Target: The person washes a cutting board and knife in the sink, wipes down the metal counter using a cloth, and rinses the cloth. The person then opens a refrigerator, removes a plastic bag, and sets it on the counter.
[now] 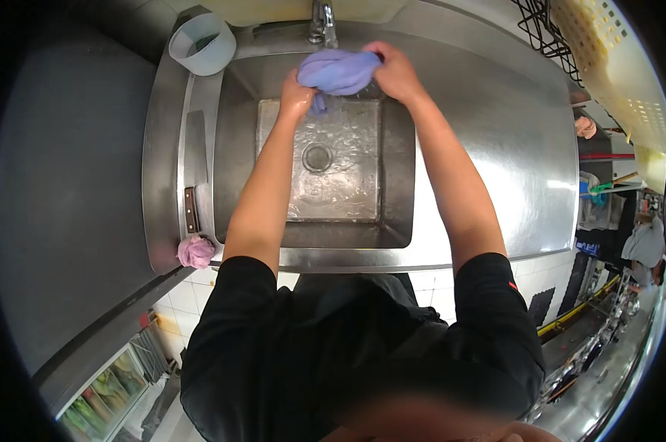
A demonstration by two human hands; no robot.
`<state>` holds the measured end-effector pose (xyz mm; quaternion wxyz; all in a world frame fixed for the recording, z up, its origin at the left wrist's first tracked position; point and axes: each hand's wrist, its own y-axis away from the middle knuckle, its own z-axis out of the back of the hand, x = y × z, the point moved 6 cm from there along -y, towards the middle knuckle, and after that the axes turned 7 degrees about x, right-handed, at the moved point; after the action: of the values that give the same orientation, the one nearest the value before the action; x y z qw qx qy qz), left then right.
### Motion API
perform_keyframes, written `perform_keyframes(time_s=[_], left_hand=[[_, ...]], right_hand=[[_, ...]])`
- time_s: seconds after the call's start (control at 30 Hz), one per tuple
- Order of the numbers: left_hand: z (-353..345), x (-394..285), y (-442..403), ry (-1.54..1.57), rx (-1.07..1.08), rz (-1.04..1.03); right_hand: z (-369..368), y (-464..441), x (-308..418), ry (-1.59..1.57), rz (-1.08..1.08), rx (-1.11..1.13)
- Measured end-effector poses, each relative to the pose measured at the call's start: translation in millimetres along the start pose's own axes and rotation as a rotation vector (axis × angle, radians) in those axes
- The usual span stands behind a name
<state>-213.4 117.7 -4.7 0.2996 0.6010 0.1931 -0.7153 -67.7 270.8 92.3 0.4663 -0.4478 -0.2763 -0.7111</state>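
While left grip (296,96) and right grip (397,74) clasp purple cloth (338,71), a steel counter (498,155) gleams — tiles (437,295) below.

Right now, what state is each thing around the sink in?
Purple cloth, bunched up
Left hand, gripping the purple cloth
Right hand, gripping the purple cloth
Sink, wet inside
Faucet, flow unclear
Knife, lying beside the sink
Pink cloth, crumpled
White bucket, open-topped

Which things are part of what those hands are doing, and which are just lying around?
Seem to belong:
purple cloth, held by left hand and right hand
tap
sink

Seem just lying about:
knife
pink cloth
white tub
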Motion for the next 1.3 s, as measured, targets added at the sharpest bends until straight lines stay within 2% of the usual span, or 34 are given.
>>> perform_keyframes(time_s=[0.03,0.1,0.13,0.17,0.23,0.27,0.3,0.33,0.37,0.4,0.43,0.5,0.53,0.6,0.63,0.7,0.73,0.77,0.8,0.83,0.87,0.93,0.97,1.03,1.1,1.17,1.23,1.3], left_hand=[[-1.1,-3.8,2.5,0.002,-0.001,0.004],[-9.2,-30.1,-0.8,-0.404,-0.012,-0.091],[-18.1,-39.4,-0.2,-0.403,-0.008,-0.100],[-33.3,-46.9,5.7,-0.372,0.052,-0.132],[-46.8,-54.0,17.0,-0.339,0.117,-0.172],[-46.0,-50.8,20.7,-0.007,0.170,-0.129],[-44.9,-45.6,19.8,0.321,0.222,-0.082],[-39.8,-39.6,19.9,0.315,0.222,-0.081],[-32.8,-28.0,22.4,0.541,0.181,-0.032],[-26.4,-13.1,23.3,0.768,0.132,0.012],[-23.9,3.9,23.5,0.765,0.121,0.006],[-33.7,44.8,22.8,1.007,0.148,0.217],[-34.8,31.1,31.5,1.013,0.142,0.207],[-43.3,18.2,55.9,1.320,0.056,0.383],[-42.2,31.2,50.7,1.326,0.052,0.374],[-34.8,28.1,43.5,1.545,0.167,0.026],[-34.4,27.3,45.0,1.549,0.163,0.026],[-29.8,28.5,44.1,1.525,0.036,-0.004],[-24.0,20.0,48.5,1.495,-0.090,-0.028],[-24.1,7.2,53.4,1.496,-0.090,-0.028],[-25.6,-6.6,57.6,1.521,-0.066,-0.014],[-25.2,-11.3,57.1,1.547,-0.041,-0.003],[-19.8,-12.8,55.8,1.452,-0.052,-0.048],[-11.5,-21.3,60.4,1.360,-0.059,-0.085],[-4.0,-54.1,71.4,0.928,0.081,-0.198],[-2.8,-69.9,80.0,0.890,0.129,-0.219],[-3.0,-71.7,85.2,0.850,0.180,-0.233],[0.1,-78.4,87.8,0.782,0.298,-0.332]], right_hand=[[-3.3,6.6,-20.8,0.000,-0.003,0.003],[-6.8,14.6,-60.4,0.583,-0.159,-0.010],[-20.3,15.7,-52.1,0.462,-0.073,0.062],[-34.0,15.0,-46.3,0.466,-0.077,0.056],[-60.6,10.7,-32.1,0.396,0.052,0.044],[-59.4,6.7,-27.0,0.399,0.053,0.035],[-61.1,0.9,-19.2,0.233,0.016,0.143],[-69.5,-0.8,-13.4,0.061,-0.023,0.258],[-75.4,-3.6,-11.6,0.056,-0.020,0.264],[-77.9,-11.7,-14.2,0.166,-0.033,0.204],[-79.3,-18.6,-12.9,0.277,-0.044,0.141],[-85.3,-15.3,4.6,0.326,-0.040,0.101],[-84.5,-9.0,15.8,0.376,-0.047,0.056],[-92.0,6.5,42.3,0.344,0.030,0.134],[-98.9,13.5,52.0,0.301,0.094,0.208],[-103.9,24.1,55.5,0.193,0.136,0.247],[-104.3,28.0,55.1,0.082,0.169,0.277],[-101.9,28.9,47.2,0.087,0.172,0.280],[-98.9,30.6,30.2,-0.200,0.123,0.245],[-98.4,32.2,18.0,-0.488,0.070,0.203],[-102.8,34.1,10.4,-0.487,0.071,0.203],[-110.7,43.4,-4.6,-1.292,-0.079,0.066],[-114.0,46.1,-5.9,-1.290,-0.076,0.066],[-128.9,56.8,-17.1,-1.685,-0.301,-0.083],[-140.6,59.2,-15.1,-1.663,-0.370,-0.030],[-146.8,62.3,-17.5,-1.644,-0.444,0.023],[-155.6,73.2,-17.3,-1.601,-0.652,0.184],[-146.7,76.7,-2.9,-1.526,-0.665,0.194]])
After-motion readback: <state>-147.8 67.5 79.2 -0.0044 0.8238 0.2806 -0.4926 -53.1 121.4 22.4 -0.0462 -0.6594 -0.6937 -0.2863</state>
